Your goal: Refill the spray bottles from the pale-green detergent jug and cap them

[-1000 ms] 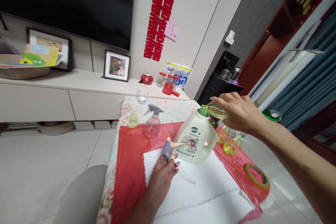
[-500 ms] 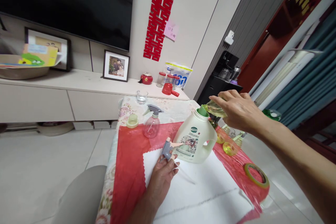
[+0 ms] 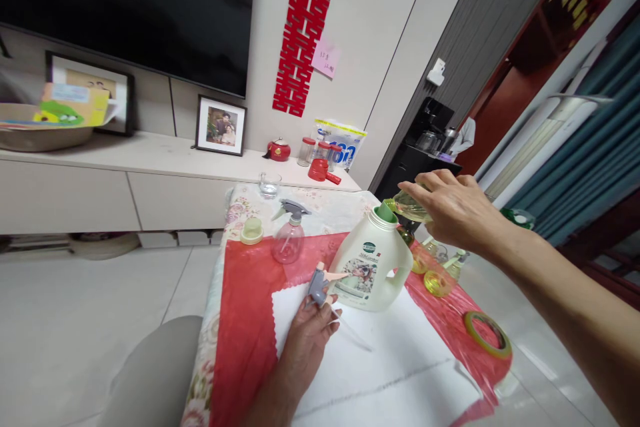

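My left hand [image 3: 311,337] is closed around a grey and peach trigger spray head [image 3: 319,285]. Its thin clear dip tube [image 3: 353,333] trails down to the right over the white cloth. A pale detergent jug [image 3: 373,260] with a printed label stands upright just beyond. Up at the jug's mouth, my right hand [image 3: 447,207] grips a clear bottle [image 3: 411,205], tilted so that its neck meets the green pouring spout [image 3: 387,211]. Whether liquid flows there I cannot tell. Left of the jug stands a pink spray bottle [image 3: 289,245] with a grey trigger top, beside a pale translucent cap [image 3: 251,231].
White cloth [image 3: 390,360] and red plastic sheet [image 3: 245,320] cover the table. A roll of tape [image 3: 489,333] and yellow-liquid bottles [image 3: 437,282] are on the right. A glass cup [image 3: 270,185] stands at the back. A grey stool [image 3: 155,373] sits left of the table.
A white shape, perhaps a sleeve, has appeared in the background by the coffee machine. Both hands and what they hold look almost unmoved.
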Action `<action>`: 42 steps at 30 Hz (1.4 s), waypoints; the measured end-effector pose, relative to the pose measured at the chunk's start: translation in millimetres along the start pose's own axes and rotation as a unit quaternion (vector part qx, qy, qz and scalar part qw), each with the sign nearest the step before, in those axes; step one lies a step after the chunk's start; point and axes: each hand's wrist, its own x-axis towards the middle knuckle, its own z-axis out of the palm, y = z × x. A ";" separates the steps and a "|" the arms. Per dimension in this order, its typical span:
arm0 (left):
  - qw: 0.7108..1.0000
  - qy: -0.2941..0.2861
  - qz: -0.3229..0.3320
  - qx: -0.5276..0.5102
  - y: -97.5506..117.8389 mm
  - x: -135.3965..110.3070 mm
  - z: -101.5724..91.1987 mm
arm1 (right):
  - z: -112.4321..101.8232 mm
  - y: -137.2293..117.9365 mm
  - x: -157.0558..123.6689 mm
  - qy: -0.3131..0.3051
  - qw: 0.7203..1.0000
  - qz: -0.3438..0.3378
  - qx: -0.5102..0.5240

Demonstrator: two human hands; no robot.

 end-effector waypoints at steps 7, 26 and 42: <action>1.000 -0.003 -0.002 0.002 -0.5 0.2 -0.5 | -2.5 -1.7 0.9 0.023 1.000 -0.007 -0.019; 1.000 0.001 -0.003 -0.005 -1.4 0.2 0.2 | -11.9 -3.8 1.6 0.012 0.999 -0.010 -0.040; 1.000 -0.015 0.004 0.001 -3.4 0.8 -2.0 | -17.0 -7.4 6.2 0.012 0.996 -0.043 -0.075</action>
